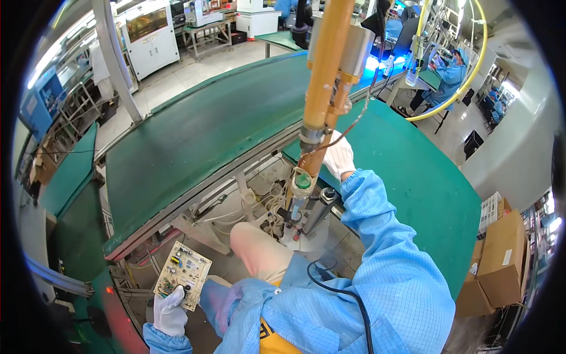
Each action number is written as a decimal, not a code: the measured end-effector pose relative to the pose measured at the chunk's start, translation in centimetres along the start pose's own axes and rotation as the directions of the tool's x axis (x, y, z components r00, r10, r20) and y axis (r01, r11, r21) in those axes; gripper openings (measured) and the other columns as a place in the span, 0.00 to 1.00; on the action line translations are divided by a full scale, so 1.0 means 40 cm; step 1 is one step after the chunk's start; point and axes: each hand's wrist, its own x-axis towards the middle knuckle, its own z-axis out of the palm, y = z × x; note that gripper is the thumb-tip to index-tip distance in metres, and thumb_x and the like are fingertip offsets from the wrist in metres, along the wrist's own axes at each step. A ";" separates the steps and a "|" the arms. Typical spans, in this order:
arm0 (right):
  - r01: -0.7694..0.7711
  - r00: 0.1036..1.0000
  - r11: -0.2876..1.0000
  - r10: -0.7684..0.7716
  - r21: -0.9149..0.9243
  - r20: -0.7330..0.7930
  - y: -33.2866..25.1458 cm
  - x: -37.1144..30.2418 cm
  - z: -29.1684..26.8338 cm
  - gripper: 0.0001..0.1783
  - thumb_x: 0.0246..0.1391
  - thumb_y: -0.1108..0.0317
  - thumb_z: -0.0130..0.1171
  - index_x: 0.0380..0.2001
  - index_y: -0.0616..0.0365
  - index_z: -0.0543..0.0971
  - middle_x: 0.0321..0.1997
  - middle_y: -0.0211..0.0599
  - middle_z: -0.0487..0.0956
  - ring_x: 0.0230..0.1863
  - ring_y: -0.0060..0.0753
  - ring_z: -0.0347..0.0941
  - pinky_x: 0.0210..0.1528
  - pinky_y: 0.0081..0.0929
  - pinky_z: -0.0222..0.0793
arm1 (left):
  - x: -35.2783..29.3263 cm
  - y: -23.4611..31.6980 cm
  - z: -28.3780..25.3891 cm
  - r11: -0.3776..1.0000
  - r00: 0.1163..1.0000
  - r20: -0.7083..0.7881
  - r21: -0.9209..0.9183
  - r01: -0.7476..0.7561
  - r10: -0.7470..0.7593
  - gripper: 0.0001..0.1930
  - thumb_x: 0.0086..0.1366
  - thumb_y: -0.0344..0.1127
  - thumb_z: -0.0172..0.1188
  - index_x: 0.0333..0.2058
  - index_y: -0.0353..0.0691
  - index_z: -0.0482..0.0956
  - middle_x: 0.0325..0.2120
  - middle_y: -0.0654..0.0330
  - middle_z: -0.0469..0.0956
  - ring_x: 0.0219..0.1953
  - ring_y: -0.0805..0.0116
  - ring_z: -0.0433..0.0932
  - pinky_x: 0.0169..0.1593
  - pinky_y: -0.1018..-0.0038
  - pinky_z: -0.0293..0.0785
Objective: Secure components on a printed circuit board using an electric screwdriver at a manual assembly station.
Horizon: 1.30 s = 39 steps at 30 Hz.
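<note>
My left hand (170,312), in a white glove, grips a circuit board (184,272) by its lower edge, low on the left beside my legs. Small components stud the board's pale face. A white glove also covers my right hand (340,156), which is closed against the lower part of an amber tube assembly (319,88); its fingers are partly hidden behind the tube. At the tube's lower end sits a green-capped tip (302,180) above my knees. Next to it stands a dark metal cylinder (322,206).
A green-topped conveyor bench (206,112) runs across in front. On the right lies another green table (407,153). Cables and hoses (268,203) tangle beneath the bench. Cardboard boxes (501,259) stand at far right. A yellow hose (480,59) loops near a seated person (451,74).
</note>
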 end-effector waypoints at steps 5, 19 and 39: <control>0.062 0.997 0.988 -0.067 -0.141 -0.031 0.021 -0.076 0.030 0.26 0.52 0.48 0.57 0.46 0.55 0.79 0.56 0.48 0.73 0.58 0.44 0.68 0.64 0.37 0.60 | 0.009 -0.032 -0.021 0.993 0.999 -0.029 -0.122 0.013 -0.016 0.22 0.59 0.28 0.58 0.53 0.28 0.69 0.41 0.50 0.79 0.36 0.62 0.82 0.37 0.70 0.81; -0.023 0.984 0.919 -0.048 -0.395 -0.171 -0.008 -0.081 0.021 0.21 0.50 0.52 0.58 0.44 0.49 0.81 0.61 0.45 0.69 0.62 0.52 0.62 0.66 0.45 0.55 | 0.013 -0.074 -0.078 0.956 0.991 0.022 -0.260 0.137 -0.136 0.23 0.60 0.24 0.58 0.54 0.28 0.66 0.43 0.46 0.78 0.36 0.56 0.82 0.37 0.66 0.82; -0.178 0.881 0.823 0.377 -0.540 0.285 0.063 -0.008 0.026 0.36 0.61 0.38 0.34 0.62 0.50 0.65 0.69 0.47 0.59 0.68 0.59 0.52 0.68 0.51 0.47 | -0.019 0.002 -0.115 0.932 0.976 0.181 -0.318 0.176 -0.122 0.23 0.62 0.27 0.58 0.56 0.33 0.68 0.48 0.55 0.77 0.48 0.70 0.77 0.54 0.73 0.73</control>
